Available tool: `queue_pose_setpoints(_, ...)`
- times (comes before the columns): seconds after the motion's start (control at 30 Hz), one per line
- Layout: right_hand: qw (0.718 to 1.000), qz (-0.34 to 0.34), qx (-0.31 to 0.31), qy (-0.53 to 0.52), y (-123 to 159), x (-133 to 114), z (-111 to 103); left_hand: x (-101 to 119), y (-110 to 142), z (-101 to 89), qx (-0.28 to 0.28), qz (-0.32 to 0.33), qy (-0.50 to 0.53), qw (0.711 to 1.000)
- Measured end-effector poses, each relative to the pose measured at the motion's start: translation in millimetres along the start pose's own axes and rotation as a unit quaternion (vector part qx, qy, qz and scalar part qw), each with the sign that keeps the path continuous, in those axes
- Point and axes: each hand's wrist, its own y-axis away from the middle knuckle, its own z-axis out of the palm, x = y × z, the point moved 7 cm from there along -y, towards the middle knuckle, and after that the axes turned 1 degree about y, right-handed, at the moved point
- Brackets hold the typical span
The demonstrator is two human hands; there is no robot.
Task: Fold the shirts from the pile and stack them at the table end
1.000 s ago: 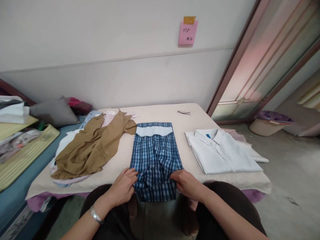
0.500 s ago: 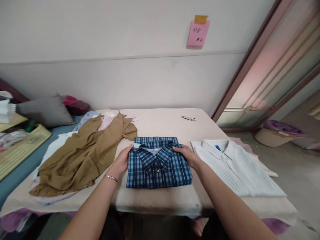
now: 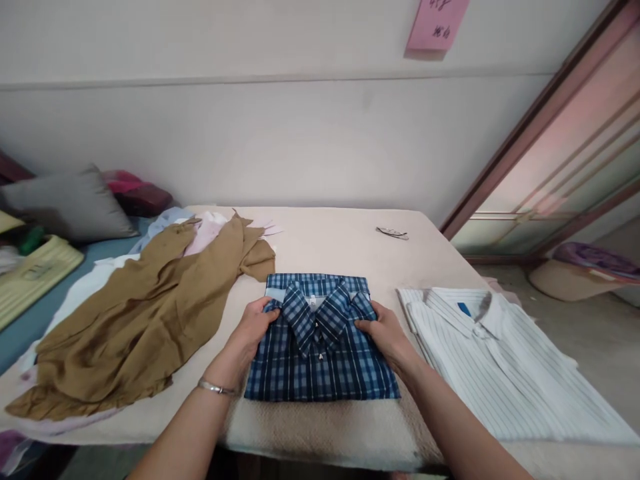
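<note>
A blue plaid shirt (image 3: 320, 373), folded into a rectangle with its collar facing up, lies in front of me on the cloth-covered table (image 3: 330, 243). My left hand (image 3: 253, 327) pinches its left edge near the collar, thumb on top. On the opposite edge, my right hand (image 3: 385, 330) grips the shirt with thumb and fingers. The fingertips under the fabric are hidden. To the right lies a folded white striped shirt (image 3: 500, 373), with its collar up. A brown garment (image 3: 150, 320) is spread over other clothes on the left.
A pair of glasses (image 3: 393, 233) rests toward the back of the table. Behind it stands a white wall with a pink note (image 3: 437, 23). A grey cushion (image 3: 70, 203) and a yellow basket (image 3: 40, 273) are at far left; a bin (image 3: 575, 270) stands on the floor at right.
The view has tipped down and come closer. Both hands have shifted slightly down along the plaid shirt's side edges, keeping hold, and its collar looks more spread and upright.
</note>
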Motion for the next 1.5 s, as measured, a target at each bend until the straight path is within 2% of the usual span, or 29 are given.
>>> queue_pose_setpoints(0.13,0.997,-0.04,0.059,0.017,-4.8,-16.8,-12.7,13.5,-16.5,-8.8,0.017,0.029,-0.002,0.999)
queue_pose_setpoints(0.2,0.994,-0.057,0.088,0.033,-15.8,-19.9,-17.5,12.8,-31.0,-17.8,0.051,0.061,0.003,0.997)
queue_pose_setpoints(0.27,0.993,-0.054,0.091,0.056,-28.6,-14.4,-17.2,4.5,-42.6,-25.5,0.079,0.072,0.012,0.994)
queue_pose_setpoints(0.33,0.995,-0.025,0.067,0.074,-39.4,-0.3,-12.4,-8.7,-48.5,-28.3,0.082,0.047,0.016,0.995)
queue_pose_setpoints(0.47,0.999,0.009,0.023,0.029,-46.6,21.0,-1.4,-23.5,-43.9,-20.6,0.037,-0.024,0.053,0.998)
queue_pose_setpoints(0.57,0.999,-0.006,0.032,0.012,-42.1,14.5,1.2,-23.0,-36.1,-12.1,0.019,-0.07,0.117,0.99)
queue_pose_setpoints(0.63,0.999,-0.021,0.031,0.002,-35.1,1.8,3.8,-19.1,-32.1,-4.9,0.002,-0.078,0.113,0.991)
queue_pose_setpoints(0.8,0.994,-0.084,-0.007,-0.07,-14.4,-35.9,11.1,6.7,-26.4,2.6,0.025,0.024,0.027,0.999)
queue_pose_setpoints(0.9,0.99,-0.116,0.021,-0.07,-17.7,-37.3,5.7,18.5,-27.3,8.0,0.003,0.078,0.043,0.996)
queue_pose_setpoints(1.0,0.994,-0.09,0.062,-0.025,-36.0,-10.4,-0.1,13.7,-33.8,4.8,0.006,0.091,0.016,0.996)
queue_pose_setpoints(1.1,0.993,-0.036,0.102,0.055,-52.9,21.5,-7.3,2.9,-42.7,-12.5,0.064,0.095,-0.047,0.992)
queue_pose_setpoints(1.17,0.988,-0.013,0.114,0.1,-58.4,31.7,-13.2,-0.5,-47.1,-28.2,0.113,0.096,-0.083,0.985)
queue_pose_setpoints(1.27,0.968,0.003,0.142,0.207,-60.6,28.4,-27.3,-1.3,-50.3,-47.9,0.165,0.085,-0.133,0.974)
queue_pose_setpoints(1.33,0.946,0.004,0.164,0.279,-61.4,20.8,-36.6,-2.0,-51.2,-53.5,0.174,0.077,-0.156,0.969)
queue_pose_setpoints(1.43,0.932,-0.02,0.162,0.323,-65.1,14.8,-40.5,-4.4,-53.2,-48.3,0.15,0.08,-0.17,0.971)
queue_pose_setpoints(1.5,0.946,-0.05,0.14,0.288,-67.7,16.0,-37.7,-5.4,-54.7,-40.9,0.128,0.086,-0.173,0.973)
